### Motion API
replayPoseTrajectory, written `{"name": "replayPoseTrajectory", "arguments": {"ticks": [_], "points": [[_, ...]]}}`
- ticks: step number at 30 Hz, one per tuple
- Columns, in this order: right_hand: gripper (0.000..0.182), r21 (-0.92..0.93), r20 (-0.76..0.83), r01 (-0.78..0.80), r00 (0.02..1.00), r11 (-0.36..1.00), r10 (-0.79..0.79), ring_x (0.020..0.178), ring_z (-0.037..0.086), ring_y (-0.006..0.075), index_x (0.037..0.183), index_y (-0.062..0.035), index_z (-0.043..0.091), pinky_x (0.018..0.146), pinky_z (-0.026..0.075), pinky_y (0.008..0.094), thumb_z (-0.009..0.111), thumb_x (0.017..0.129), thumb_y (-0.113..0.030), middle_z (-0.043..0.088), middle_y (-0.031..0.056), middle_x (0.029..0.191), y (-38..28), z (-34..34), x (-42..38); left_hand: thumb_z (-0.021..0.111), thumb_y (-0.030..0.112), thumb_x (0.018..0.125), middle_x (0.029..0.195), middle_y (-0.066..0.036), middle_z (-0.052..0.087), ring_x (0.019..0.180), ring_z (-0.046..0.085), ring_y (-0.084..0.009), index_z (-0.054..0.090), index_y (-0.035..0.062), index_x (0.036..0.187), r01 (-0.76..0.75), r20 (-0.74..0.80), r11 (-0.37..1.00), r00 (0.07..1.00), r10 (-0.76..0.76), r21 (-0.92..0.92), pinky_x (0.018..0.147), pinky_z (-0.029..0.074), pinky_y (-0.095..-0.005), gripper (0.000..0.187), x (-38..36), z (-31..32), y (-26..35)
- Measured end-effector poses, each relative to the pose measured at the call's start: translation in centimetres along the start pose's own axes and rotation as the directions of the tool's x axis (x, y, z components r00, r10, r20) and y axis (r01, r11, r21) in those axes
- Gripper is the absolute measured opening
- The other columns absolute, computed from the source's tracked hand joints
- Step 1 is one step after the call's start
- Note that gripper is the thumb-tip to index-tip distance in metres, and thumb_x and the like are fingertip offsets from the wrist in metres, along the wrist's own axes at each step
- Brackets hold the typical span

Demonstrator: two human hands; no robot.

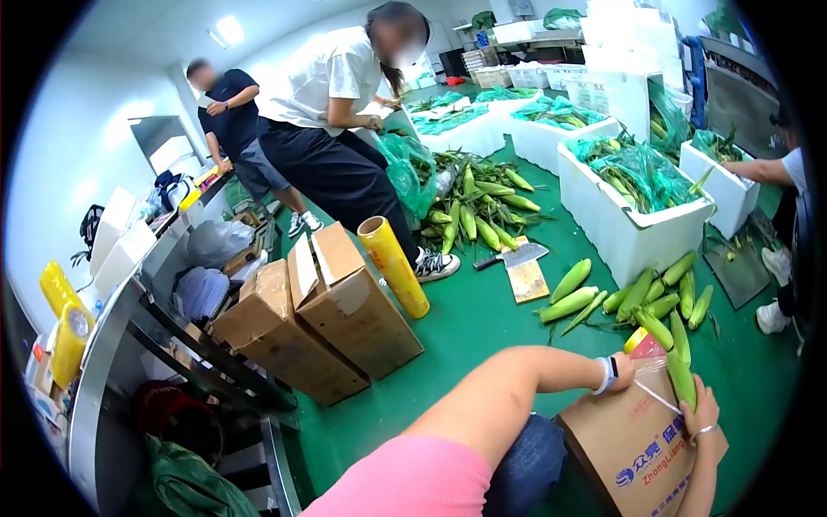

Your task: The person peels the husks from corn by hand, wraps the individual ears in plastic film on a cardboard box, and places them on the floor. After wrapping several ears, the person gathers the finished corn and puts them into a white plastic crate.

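A cardboard box (633, 439) with blue and red printing stands before me at the lower right. My left hand (618, 373), with a dark-faced band on its wrist, is at the box's upper edge, fingers curled; what they hold, if anything, is hidden. Just past it is a red and yellow object (642, 342), perhaps a tape dispenser, with clear film beside it. A white strip (657, 398) runs across the box top between my hands. My right hand (702, 412) is closed around the lower end of a green ear of corn (681, 379) over the box's far edge.
More corn ears (637, 293) lie beyond the box. A cleaver (514, 256) rests on a cutting board (527, 281). White foam boxes (633, 237) of corn stand behind. Cartons (353, 319) and a yellow film roll (394, 267) are left. Co-workers (323, 86) stand around.
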State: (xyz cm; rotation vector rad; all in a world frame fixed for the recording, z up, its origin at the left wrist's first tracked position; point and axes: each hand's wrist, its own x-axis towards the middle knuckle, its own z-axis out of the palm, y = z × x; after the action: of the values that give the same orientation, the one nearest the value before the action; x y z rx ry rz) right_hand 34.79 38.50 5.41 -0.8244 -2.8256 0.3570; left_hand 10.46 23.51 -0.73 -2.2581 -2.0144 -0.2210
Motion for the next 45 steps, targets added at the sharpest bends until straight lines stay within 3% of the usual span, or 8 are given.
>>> {"name": "replayPoseTrajectory", "arguments": {"ticks": [7, 9, 13, 17, 34, 39, 43, 45], "points": [[0.066, 0.088, 0.048, 0.144, 0.988, 0.986, -0.149, 0.099, 0.045, 0.0386, 0.124, -0.0090, 0.046, 0.088, 0.038, 0.0419, 0.069, 0.063, -0.017, 0.046, 0.0214, 0.106, -5.0, 2.7, -10.9, 0.050, 0.016, 0.080, 0.066, -0.017, 0.061, 0.061, 0.061, -0.0276, 0.061, 0.0008, 0.066, -0.054, 0.353, 0.950, 0.921, 0.167, -0.307, 0.058, 0.048, -0.0395, 0.023, -7.4, -7.1, -1.1], [0.065, 0.067, 0.154, 0.237, 0.957, 0.969, -0.245, 0.093, 0.051, 0.0438, 0.131, -0.0144, 0.040, 0.075, 0.045, 0.0463, 0.065, 0.072, -0.024, 0.048, 0.0267, 0.111, -9.6, 0.0, -13.6, 0.052, 0.022, 0.084, 0.067, -0.014, 0.058, 0.060, 0.053, -0.0237, 0.057, 0.0005, 0.062, 0.558, 0.525, -0.061, 0.808, 0.268, -0.828, 0.061, 0.044, -0.0292, 0.031, -8.2, -8.8, 0.6], [0.053, 0.155, 0.269, 0.269, 0.915, 0.951, -0.303, 0.092, 0.047, 0.0442, 0.118, 0.0004, 0.046, 0.081, 0.040, 0.0474, 0.063, 0.075, -0.026, 0.049, 0.0275, 0.102, -12.1, -1.1, -14.8, 0.048, 0.026, 0.089, 0.057, -0.011, 0.053, 0.058, 0.048, -0.0163, 0.057, 0.0015, 0.064, 0.653, 0.540, -0.205, 0.733, 0.414, -0.729, 0.057, 0.039, -0.0323, 0.036, -7.0, -6.1, 8.1], [0.049, 0.219, 0.191, 0.220, 0.946, 0.950, -0.263, 0.123, 0.027, 0.0424, 0.114, -0.0092, 0.056, 0.102, 0.024, 0.0475, 0.064, 0.067, -0.019, 0.029, 0.0240, 0.134, -8.1, 0.8, -12.1, 0.052, 0.038, 0.085, 0.080, -0.016, 0.060, 0.081, 0.053, -0.0293, 0.064, 0.0055, 0.083, -0.389, 0.417, 0.796, 0.697, 0.583, -0.463, 0.075, 0.041, -0.0395, 0.034, -2.6, -6.6, 12.9], [0.004, -0.001, 0.117, -0.336, 0.935, 0.942, 0.334, 0.070, 0.062, 0.0349, 0.061, -0.0028, 0.062, 0.069, 0.050, 0.0391, 0.065, 0.062, -0.005, 0.061, 0.0216, 0.071, 7.8, 3.2, 3.0, 0.085, 0.036, 0.042, 0.103, -0.017, 0.058, 0.100, 0.054, -0.0285, 0.053, 0.0005, 0.110, -0.070, 0.274, 0.939, 0.947, 0.169, -0.337, 0.081, 0.044, -0.0397, 0.083, 11.3, -1.6, 12.7], [0.005, 0.058, 0.093, -0.381, 0.922, 0.923, 0.375, 0.068, 0.062, 0.0344, 0.060, -0.0023, 0.061, 0.066, 0.050, 0.0386, 0.065, 0.064, -0.004, 0.062, 0.0223, 0.072, 6.7, 3.1, 1.9, 0.078, 0.038, 0.050, 0.089, -0.016, 0.064, 0.081, 0.061, -0.0280, 0.066, 0.0002, 0.092, -0.264, 0.657, 0.840, 0.529, 0.537, -0.474, 0.072, 0.047, -0.0361, 0.058, 6.2, -5.9, 14.8], [0.014, 0.095, 0.106, -0.334, 0.940, 0.938, 0.324, 0.069, 0.059, 0.0336, 0.078, -0.0011, 0.059, 0.067, 0.049, 0.0391, 0.063, 0.065, -0.002, 0.060, 0.0179, 0.072, 6.6, 4.2, 1.0, 0.073, 0.032, 0.065, 0.111, -0.008, 0.056, 0.103, 0.049, -0.0240, 0.056, 0.0024, 0.112, -0.022, 0.608, 0.690, -0.491, 0.623, -0.724, 0.089, 0.038, -0.0371, 0.058, 0.1, -9.7, 15.0], [0.023, 0.104, 0.125, -0.379, 0.922, 0.919, 0.366, 0.074, 0.057, 0.0336, 0.087, -0.0010, 0.057, 0.070, 0.048, 0.0390, 0.062, 0.065, -0.001, 0.059, 0.0173, 0.078, 5.9, 4.6, -0.8, 0.067, 0.032, 0.073, 0.112, -0.010, 0.056, 0.103, 0.050, -0.0220, 0.051, 0.0029, 0.118, 0.069, 0.581, 0.624, -0.299, 0.757, -0.778, 0.090, 0.038, -0.0376, 0.057, -3.2, -5.9, 12.8]]}}
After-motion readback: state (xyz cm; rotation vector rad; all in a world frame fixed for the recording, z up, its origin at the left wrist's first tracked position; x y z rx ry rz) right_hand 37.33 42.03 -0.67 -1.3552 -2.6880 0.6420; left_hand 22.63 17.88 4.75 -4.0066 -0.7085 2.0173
